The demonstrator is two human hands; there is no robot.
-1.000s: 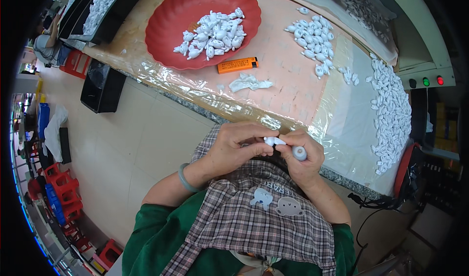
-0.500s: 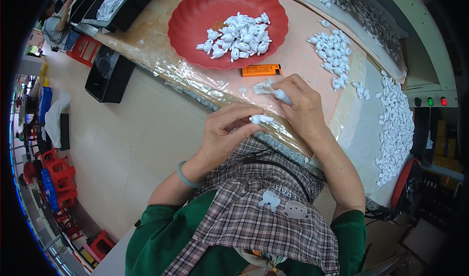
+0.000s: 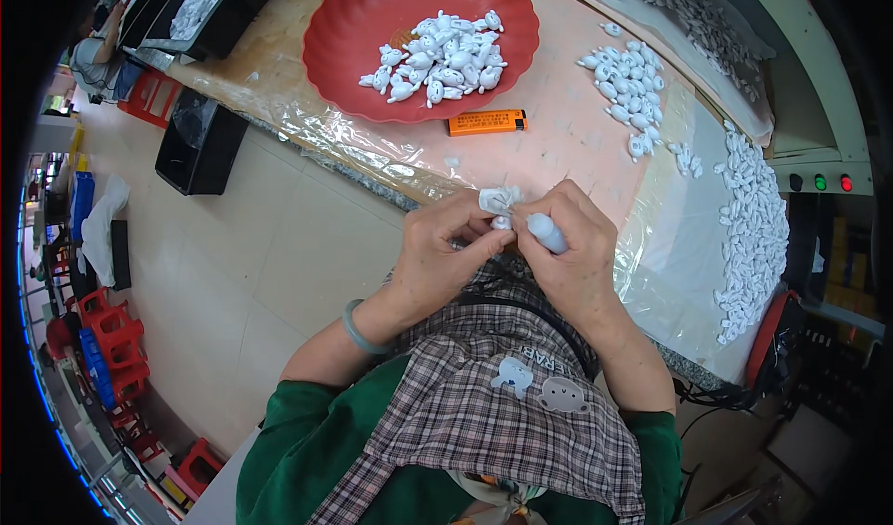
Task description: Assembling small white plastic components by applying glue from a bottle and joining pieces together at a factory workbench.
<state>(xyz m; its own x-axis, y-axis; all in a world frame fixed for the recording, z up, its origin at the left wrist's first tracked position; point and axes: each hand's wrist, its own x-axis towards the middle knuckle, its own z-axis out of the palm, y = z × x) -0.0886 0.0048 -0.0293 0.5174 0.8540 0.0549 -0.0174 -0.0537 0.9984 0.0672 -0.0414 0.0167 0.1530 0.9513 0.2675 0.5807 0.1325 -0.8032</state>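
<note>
My left hand (image 3: 444,246) is closed, pinching a small white animal-like figurine (image 3: 500,223) between thumb and fingers; most of the piece is hidden. My right hand (image 3: 577,246) is wrapped round a small, pale whitish bottle (image 3: 547,233). Its fingertips almost meet those of my left hand, and the bottle's tip is hidden. A crumpled white tissue (image 3: 499,198) shows just beyond the figurine, between the two hands; which hand holds it I cannot tell. Past my hands lies an orange box-like piece with dark print (image 3: 487,122), close to a red scalloped dish (image 3: 344,51) bearing several white figurines (image 3: 451,55).
More white pieces lie on the pink mat to the right (image 3: 628,88), with a larger spread on white sheeting (image 3: 753,232). A machine housing with lit buttons (image 3: 828,183) borders the far right. Black bins (image 3: 200,144) stand left of the table. Another person (image 3: 98,60) sits far left.
My right hand has come down and toward my left hand, bringing the bottle and tissue close to the figurine. The bottle has turned. The whole view has shifted slightly.
</note>
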